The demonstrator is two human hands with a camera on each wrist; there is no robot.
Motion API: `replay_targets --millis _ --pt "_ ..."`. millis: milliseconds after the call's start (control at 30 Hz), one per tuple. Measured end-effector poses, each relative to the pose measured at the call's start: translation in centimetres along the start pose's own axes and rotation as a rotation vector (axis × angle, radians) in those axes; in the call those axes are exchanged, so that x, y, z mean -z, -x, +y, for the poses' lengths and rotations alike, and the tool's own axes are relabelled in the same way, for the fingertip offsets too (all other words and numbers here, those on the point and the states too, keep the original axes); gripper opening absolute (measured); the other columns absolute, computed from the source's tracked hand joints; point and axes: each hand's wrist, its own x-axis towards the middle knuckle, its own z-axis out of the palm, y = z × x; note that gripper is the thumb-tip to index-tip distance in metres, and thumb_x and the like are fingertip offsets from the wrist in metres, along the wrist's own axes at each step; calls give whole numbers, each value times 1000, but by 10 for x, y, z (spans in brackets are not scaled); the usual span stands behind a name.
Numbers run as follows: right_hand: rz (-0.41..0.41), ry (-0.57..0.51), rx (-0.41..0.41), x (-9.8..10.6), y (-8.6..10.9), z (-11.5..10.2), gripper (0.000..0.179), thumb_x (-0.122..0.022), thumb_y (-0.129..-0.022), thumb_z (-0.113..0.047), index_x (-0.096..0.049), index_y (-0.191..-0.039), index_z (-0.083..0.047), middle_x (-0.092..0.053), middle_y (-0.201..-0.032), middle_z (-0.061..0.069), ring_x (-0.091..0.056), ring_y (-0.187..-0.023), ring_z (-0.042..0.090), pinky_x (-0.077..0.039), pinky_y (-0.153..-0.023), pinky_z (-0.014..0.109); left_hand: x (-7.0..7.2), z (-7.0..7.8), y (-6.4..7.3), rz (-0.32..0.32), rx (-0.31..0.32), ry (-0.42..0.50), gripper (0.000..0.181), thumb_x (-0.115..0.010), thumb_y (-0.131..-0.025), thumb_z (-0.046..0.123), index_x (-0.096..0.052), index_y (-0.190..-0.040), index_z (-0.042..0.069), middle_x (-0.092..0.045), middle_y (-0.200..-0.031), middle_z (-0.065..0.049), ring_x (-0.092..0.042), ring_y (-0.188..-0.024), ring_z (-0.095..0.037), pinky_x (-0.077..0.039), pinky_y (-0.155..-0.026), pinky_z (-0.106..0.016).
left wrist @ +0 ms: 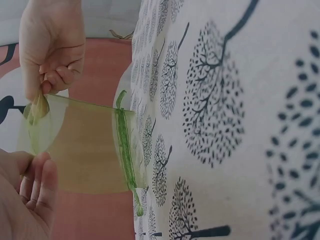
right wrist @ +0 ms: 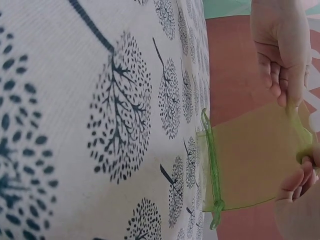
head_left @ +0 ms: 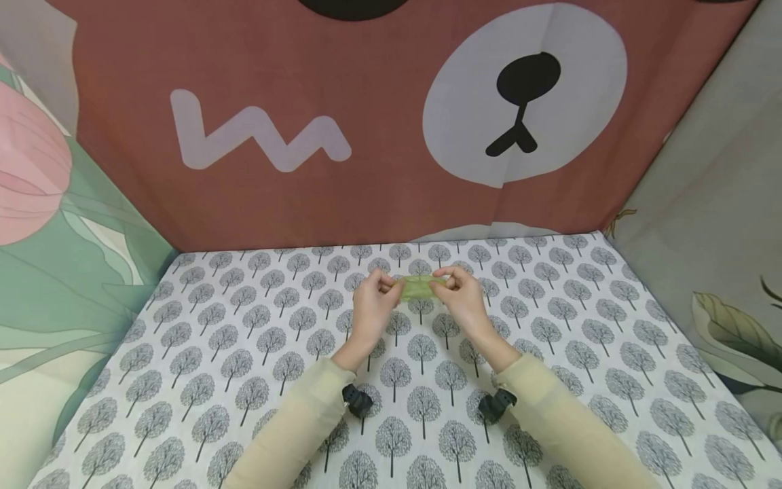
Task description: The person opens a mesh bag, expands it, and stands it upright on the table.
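Note:
A sheer green drawstring pouch point(head_left: 418, 288) hangs between both hands above the table. My left hand point(head_left: 373, 303) pinches one upper corner between thumb and fingers, and my right hand point(head_left: 463, 301) pinches the other. In the left wrist view, the thin pouch point(left wrist: 90, 145) hangs spread out, with its green ribbon drawstring point(left wrist: 125, 145) at the low end close to the tabletop. From the right wrist view, the fabric bunches at the pinched corners, and the drawstring point(right wrist: 214, 170) has small loops at its ends. The see-through pouch shows nothing inside.
A white cloth printed with dark trees covers the table point(head_left: 269, 394). Behind it stands a red-brown curtain point(head_left: 379, 204) with a bear face. Patterned curtains hang at the left point(head_left: 55, 285) and right point(head_left: 702, 204). Black wrist cameras point(head_left: 359, 401) sit below both cuffs.

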Motion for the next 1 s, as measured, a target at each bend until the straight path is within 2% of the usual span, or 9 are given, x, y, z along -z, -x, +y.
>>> replay_targets --millis 100,233,367,467,600,767,867,1000 --pt "7 7 -8 -1 0 -2 26 -62 -84 -3 -61 -111 -3 -44 -68 -6 -36 -55 5 -31 -46 13 -1 0 0 -9 -4 -2 10 -63 -89 9 -59 -88 0 -68 -72 -17 -58 -51 -11 -44 -41 -14" --pt "19 17 -33 0 0 -3 28 -56 -85 -2 -61 -112 -4 -42 -69 -5 -34 -53 4 -29 -44 13 -2 -1 -1 -19 1 2 13 -60 -90 6 -60 -102 0 -68 -74 -19 -64 -54 -25 -44 -40 -15" --pt "19 30 -40 1 -1 -1 29 -55 -88 -4 -60 -116 -3 -50 -76 -2 -45 -60 7 -37 -48 14 -1 -2 -3 -16 8 1 23 -58 -90 4 -63 -112 3 -69 -76 -19 -65 -55 -24 -45 -42 -14" --pt "-3 18 -24 2 -3 1 30 -57 -90 -8 -59 -120 -2 -60 -91 6 -57 -74 15 -47 -57 14 0 -3 -4 -24 1 23 23 -58 -89 3 -64 -112 0 -71 -83 -20 -67 -60 -25 -52 -48 -15" --pt "-36 0 -6 4 -3 2 34 -61 -90 -12 -58 -123 -2 -63 -108 16 -63 -83 20 -53 -66 18 2 -5 -5 -54 4 63 24 -61 -90 6 -64 -112 -3 -71 -95 -22 -70 -72 -33 -57 -57 -17" --pt "-30 8 -11 3 -4 3 36 -61 -90 -12 -59 -125 -3 -64 -112 18 -62 -78 13 -54 -68 23 4 -5 -3 -79 22 77 29 -60 -91 9 -63 -117 -2 -70 -102 -21 -70 -78 -36 -59 -60 -20" --pt "-11 -4 -21 2 -4 4 37 -60 -90 -9 -58 -126 -4 -63 -113 18 -62 -78 14 -54 -68 22 3 -5 -2 -77 18 66 30 -57 -91 7 -62 -119 -3 -71 -104 -21 -70 -79 -35 -59 -60 -20" --pt "20 -32 -23 0 -3 2 35 -59 -89 -6 -59 -124 -4 -63 -111 17 -62 -76 10 -55 -67 20 1 -4 -1 -44 11 54 29 -57 -92 6 -62 -120 -2 -72 -99 -21 -70 -75 -36 -54 -50 -18"
